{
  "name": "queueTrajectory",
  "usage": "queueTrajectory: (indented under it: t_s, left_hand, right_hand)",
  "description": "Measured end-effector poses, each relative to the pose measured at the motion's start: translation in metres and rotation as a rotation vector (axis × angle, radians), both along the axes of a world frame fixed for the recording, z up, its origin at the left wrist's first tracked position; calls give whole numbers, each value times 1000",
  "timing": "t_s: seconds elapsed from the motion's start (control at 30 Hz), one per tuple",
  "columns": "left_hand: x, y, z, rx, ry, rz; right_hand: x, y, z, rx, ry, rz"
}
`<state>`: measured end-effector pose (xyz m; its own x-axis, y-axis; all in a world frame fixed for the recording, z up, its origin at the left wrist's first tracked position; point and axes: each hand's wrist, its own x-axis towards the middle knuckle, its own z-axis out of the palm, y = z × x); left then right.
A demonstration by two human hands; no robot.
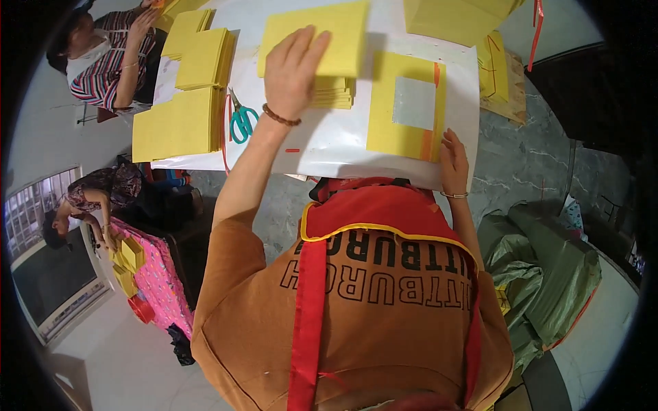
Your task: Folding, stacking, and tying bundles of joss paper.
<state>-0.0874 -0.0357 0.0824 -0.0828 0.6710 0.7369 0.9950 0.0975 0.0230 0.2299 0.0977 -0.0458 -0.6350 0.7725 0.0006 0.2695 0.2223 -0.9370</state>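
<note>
Yellow paper dominates the white table (pixel 329 147), which serves as the reference for all positions noted. Left hand (pixel 293 72), with a brown bead bracelet (pixel 281 116) at the wrist, lies flat on a yellow sheet (pixel 322 34) at the far middle of the table; fingers are extended and spread on top of the sheet, the thumb at its left edge, so it is pressing rather than clenching; whether the thumb hooks under the sheet cannot be told. That sheet lies on top of a small stack of yellow sheets (pixel 336 92), which shows just below it. Right hand (pixel 454 163), wearing a thin bangle (pixel 455 195), rests at the near right edge of the table, fingers loosely curled against the lower right corner of a yellow sheet with a silver foil square (pixel 404 106) and an orange strip along its right side; grip or mere touch cannot be told. Teal-handled scissors (pixel 240 120) lie left of the left forearm, beside a red cord (pixel 225 133). Taller piles of yellow paper (pixel 175 123) occupy the left part of the table, more piles (pixel 452 17) the far right. Another person in a striped top (pixel 103 65) sits at the far left corner. Green sacks (pixel 541 274) lie on the floor, right of the table.
</note>
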Motion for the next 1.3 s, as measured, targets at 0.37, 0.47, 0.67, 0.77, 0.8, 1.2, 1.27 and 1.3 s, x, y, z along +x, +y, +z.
queueTrajectory:
  t_s: [0.37,0.47,0.67,0.77,0.8,1.2,1.27,1.3]
  left_hand:
    - [-22,-36,-92,-676,-164,81]
    - [-20,-37,-99,-659,-130,125]
    - [-29,-35,-77,-687,-256,8]
    - [-33,-32,-60,-735,-273,16]
    - [-30,-29,-52,-746,-228,14]
    - [120,16,-89,-622,-132,-395]
    - [115,21,-92,-631,-161,-417]
    - [112,23,-93,-639,-189,-431]
  right_hand:
    - [5,7,4,44,4,-31]
    - [0,11,10,-30,-27,-43]
    - [-10,17,10,256,-31,38]
    - [-13,23,16,479,-52,126]
    - [-11,25,16,480,-70,109]
    - [-11,43,-6,-106,-181,34]
    - [-10,43,-12,-146,-42,19]
    - [-9,44,-15,-146,-43,14]
